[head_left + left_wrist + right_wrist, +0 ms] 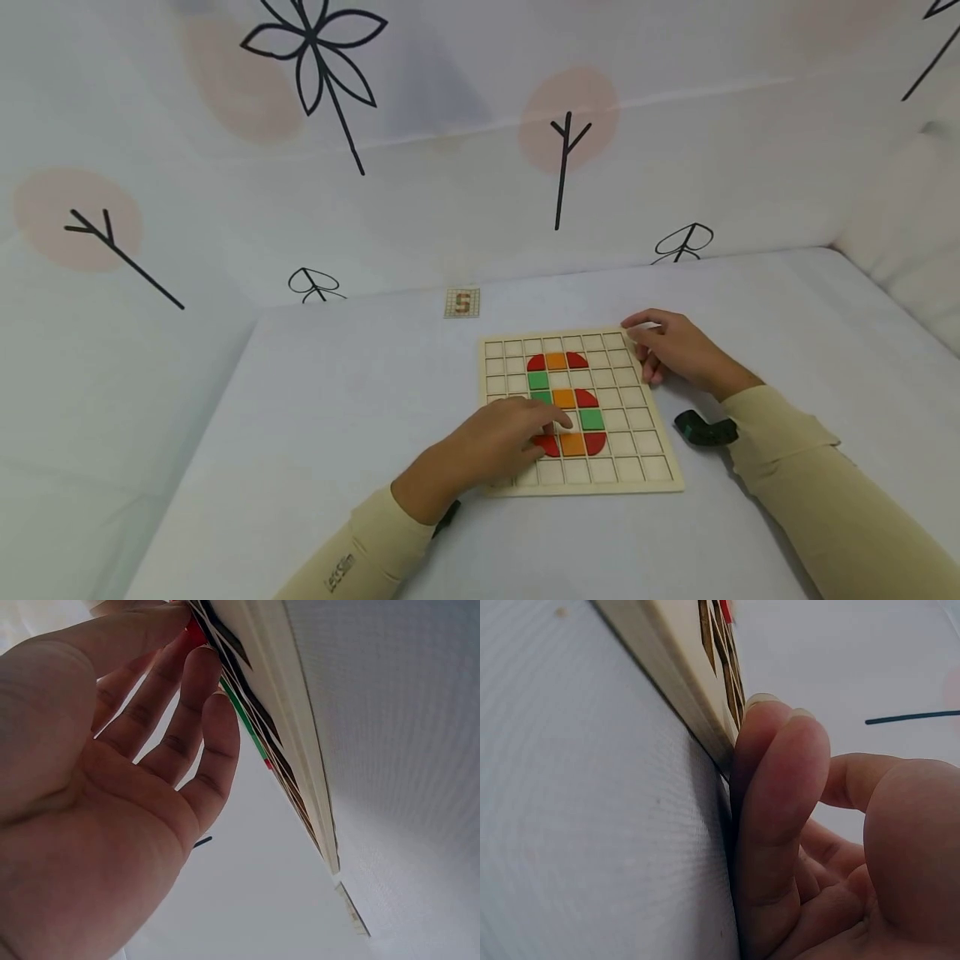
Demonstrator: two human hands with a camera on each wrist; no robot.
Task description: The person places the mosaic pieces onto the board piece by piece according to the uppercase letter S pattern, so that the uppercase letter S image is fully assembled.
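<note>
A pale wooden grid board [651, 444] lies on the table, bearing red, orange and green pieces in an S shape. My left hand [504, 435] reaches over its lower left part, fingers loosely bent. The thumb is right by a red rounded piece [551, 447], beside an orange square [573, 445]; the left wrist view shows thumb and fingertips close to red [196, 631]. At the board's upper right corner, my right hand [681, 350] rests with its fingertips against the outer edge. In the right wrist view, bent fingers [780, 772] overlap the board's side [671, 660].
A small card [462, 303] with a printed S on a grid lies behind the board. White cloth [330, 417] covers the table, and a patterned curtain [450, 208] hangs at the back. Dark straps [705, 430] are at the wrists.
</note>
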